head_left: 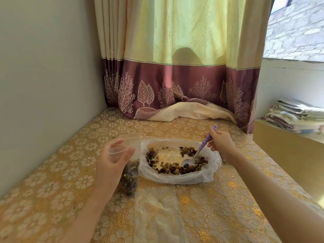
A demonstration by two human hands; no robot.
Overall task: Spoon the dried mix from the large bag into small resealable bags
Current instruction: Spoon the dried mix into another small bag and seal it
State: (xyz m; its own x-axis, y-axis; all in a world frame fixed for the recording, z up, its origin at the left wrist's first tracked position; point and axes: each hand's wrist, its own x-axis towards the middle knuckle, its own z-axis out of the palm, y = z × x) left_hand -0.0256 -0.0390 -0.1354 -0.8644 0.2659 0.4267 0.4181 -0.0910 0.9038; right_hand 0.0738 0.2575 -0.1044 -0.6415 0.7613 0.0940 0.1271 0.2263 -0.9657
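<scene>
One large bag (177, 174) lying open on the gold flowered tablecloth (70, 181), with a ring of dried mix (175, 168) inside. One spoon (201, 148), purple-handled, bowl down in the mix near the bag's right side, pinched by the right hand (221, 141). One small bag (126, 165), part-filled, held upright just left of the large bag, mouth spread open by the curled fingers and thumb of the left hand (113, 159). One curtain (184, 67) behind. One stack of folded cloths (296, 116) far right.

soft daylight glows through the curtain (184, 32); wide-angle edges bend.
</scene>
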